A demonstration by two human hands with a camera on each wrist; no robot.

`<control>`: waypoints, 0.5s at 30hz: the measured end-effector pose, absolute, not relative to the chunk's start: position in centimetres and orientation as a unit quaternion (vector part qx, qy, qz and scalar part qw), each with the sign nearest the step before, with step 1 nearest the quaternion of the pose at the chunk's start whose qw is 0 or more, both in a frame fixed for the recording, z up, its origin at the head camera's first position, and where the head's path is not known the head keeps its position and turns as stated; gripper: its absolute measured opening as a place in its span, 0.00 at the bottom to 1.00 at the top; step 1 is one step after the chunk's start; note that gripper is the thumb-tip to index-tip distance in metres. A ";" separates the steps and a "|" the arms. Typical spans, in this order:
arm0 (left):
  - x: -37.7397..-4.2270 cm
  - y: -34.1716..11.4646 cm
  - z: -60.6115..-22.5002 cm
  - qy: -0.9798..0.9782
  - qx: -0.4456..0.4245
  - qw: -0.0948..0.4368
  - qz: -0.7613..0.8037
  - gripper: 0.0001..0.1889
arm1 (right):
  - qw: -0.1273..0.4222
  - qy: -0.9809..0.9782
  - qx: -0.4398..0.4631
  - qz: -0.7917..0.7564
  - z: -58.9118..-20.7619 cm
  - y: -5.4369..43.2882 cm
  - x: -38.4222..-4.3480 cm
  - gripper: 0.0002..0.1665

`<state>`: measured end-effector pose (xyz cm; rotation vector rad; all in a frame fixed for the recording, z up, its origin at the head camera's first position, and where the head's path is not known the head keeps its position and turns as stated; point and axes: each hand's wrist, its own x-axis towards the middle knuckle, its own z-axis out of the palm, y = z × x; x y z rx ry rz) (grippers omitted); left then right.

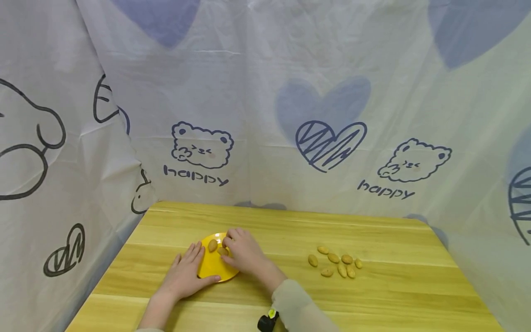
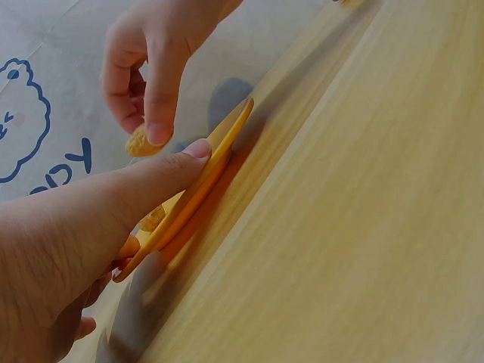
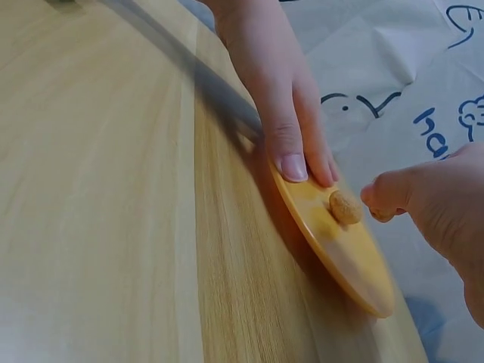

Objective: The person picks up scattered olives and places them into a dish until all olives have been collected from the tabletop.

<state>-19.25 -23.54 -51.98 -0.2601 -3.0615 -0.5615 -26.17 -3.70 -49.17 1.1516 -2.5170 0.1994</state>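
Note:
A round yellow plate (image 1: 212, 268) lies on the table towards its left side. My left hand (image 1: 184, 276) rests at the plate's left and near edge, fingers straight, with the thumb (image 2: 198, 149) laid over the rim. Above the plate, my right hand (image 1: 247, 255) pinches a tan oval nut (image 2: 139, 142) between thumb and fingertips. Another nut (image 3: 345, 207) sits on the plate, left of the pinched one in the head view. In the right wrist view, the pinched nut is mostly hidden by the fingers.
To the right, several similar nuts (image 1: 333, 258) lie loosely grouped on the wooden table (image 1: 398, 295). A small black object (image 1: 266, 323) with a yellow-green spot shows by the right sleeve. A printed white cloth (image 1: 265, 184) hangs behind the table and along its sides.

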 end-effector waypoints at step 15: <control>-19.4 -23.7 -52.3 -0.981 -0.081 0.002 -0.178 0.57 | 0.185 -0.906 0.376 0.067 -50.5 -4.3 -27.9 0.11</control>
